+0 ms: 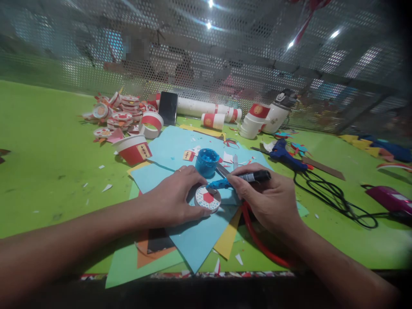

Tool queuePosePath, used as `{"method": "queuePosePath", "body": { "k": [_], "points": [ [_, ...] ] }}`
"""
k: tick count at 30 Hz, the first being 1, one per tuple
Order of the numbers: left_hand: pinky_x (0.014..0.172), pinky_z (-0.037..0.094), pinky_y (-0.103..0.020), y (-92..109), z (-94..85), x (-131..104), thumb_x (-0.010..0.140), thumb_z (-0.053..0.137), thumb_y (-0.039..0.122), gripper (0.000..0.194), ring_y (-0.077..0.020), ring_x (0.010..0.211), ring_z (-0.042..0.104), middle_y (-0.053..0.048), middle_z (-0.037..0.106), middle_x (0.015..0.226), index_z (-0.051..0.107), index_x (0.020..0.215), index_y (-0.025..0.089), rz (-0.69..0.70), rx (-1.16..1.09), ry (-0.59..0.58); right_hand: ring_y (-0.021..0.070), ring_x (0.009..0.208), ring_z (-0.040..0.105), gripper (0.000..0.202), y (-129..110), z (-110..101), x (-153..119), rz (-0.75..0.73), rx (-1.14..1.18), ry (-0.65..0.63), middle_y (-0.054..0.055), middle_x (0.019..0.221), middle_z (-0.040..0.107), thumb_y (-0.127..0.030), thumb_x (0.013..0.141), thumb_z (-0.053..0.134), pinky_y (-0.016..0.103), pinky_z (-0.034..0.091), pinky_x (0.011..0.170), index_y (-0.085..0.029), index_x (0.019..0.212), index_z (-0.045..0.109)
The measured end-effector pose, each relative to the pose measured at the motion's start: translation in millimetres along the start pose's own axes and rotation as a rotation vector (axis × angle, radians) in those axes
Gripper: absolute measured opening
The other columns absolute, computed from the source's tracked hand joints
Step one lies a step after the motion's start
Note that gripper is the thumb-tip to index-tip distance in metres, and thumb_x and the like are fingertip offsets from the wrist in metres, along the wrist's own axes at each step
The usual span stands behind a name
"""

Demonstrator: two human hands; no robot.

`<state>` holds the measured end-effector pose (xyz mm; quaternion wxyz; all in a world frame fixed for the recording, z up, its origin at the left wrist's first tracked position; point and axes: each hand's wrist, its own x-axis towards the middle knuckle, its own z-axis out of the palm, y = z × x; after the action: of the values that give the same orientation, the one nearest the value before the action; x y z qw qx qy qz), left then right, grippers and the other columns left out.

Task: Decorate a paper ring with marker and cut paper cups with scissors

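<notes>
My left hand (180, 195) grips the edge of a small round white disc (202, 204), thumb along its near side and fingers at the far side. The disc bears a red centre and small blue dots. In my right hand (265, 197) is a marker pen (247, 177) with a black end; its front part is smeared with blue, and the tip meets the upper part of the disc. Just behind the disc stands an open jar of blue paint (207, 163). Light blue paper sheets (193, 240) lie under the disc.
A pile of decorated discs (124, 113), a red-and-white paper cup (133, 150) and a phone (168, 108) are at the back left. Stacked cups (254, 121) and a bottle (277, 113) stand back right. A blue glue gun (286, 155) trails a black cable (334, 199) rightward.
</notes>
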<state>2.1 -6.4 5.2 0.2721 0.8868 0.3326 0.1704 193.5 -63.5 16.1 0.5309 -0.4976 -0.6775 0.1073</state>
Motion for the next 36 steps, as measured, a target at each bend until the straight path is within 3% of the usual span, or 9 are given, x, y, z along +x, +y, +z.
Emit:
{"method": "queuePosePath", "body": {
  "k": [10, 15, 23, 36],
  "points": [
    [0.080, 0.043, -0.037, -3.5, 1.5, 0.5, 0.072, 0.072, 0.039, 0.042, -0.0250, 0.095, 0.051, -0.008, 0.054, 0.100, 0.060, 0.105, 0.016, 0.023, 0.018, 0.004, 0.0105, 0.055, 0.056, 0.009, -1.2, -0.1, 1.0, -0.027, -0.047, -0.004, -0.003, 0.062, 0.064, -0.020, 0.078, 0.070, 0.022, 0.045, 0.053, -0.018, 0.071, 0.067],
    [0.078, 0.043, -0.037, -5.7, 3.6, 1.1, 0.073, 0.071, 0.043, 0.040, -0.0245, 0.093, 0.050, -0.007, 0.055, 0.098, 0.060, 0.103, 0.018, 0.036, 0.029, 0.013, 0.0109, 0.054, 0.055, 0.008, -4.0, -0.5, 2.2, -0.046, -0.095, -0.068, -0.002, 0.060, 0.065, -0.020, 0.078, 0.069, 0.022, 0.045, 0.052, -0.018, 0.071, 0.067],
    [0.077, 0.044, -0.037, -6.4, 3.7, 1.2, 0.070, 0.072, 0.043, 0.045, -0.0245, 0.093, 0.051, -0.008, 0.056, 0.100, 0.059, 0.104, 0.017, 0.025, 0.033, 0.028, 0.0102, 0.051, 0.050, 0.014, -0.7, -1.7, 0.2, -0.035, -0.107, 0.019, -0.003, 0.058, 0.060, -0.026, 0.081, 0.068, 0.023, 0.042, 0.050, -0.019, 0.070, 0.066],
    [0.075, 0.043, -0.034, -6.1, 4.4, 1.7, 0.071, 0.073, 0.042, 0.040, -0.0226, 0.090, 0.051, -0.005, 0.055, 0.094, 0.060, 0.101, 0.019, 0.045, 0.047, 0.034, 0.0114, 0.052, 0.056, 0.011, -2.1, 0.9, 1.3, -0.053, -0.135, -0.007, -0.002, 0.059, 0.065, -0.023, 0.079, 0.069, 0.023, 0.045, 0.052, -0.017, 0.070, 0.068]
  ]
}}
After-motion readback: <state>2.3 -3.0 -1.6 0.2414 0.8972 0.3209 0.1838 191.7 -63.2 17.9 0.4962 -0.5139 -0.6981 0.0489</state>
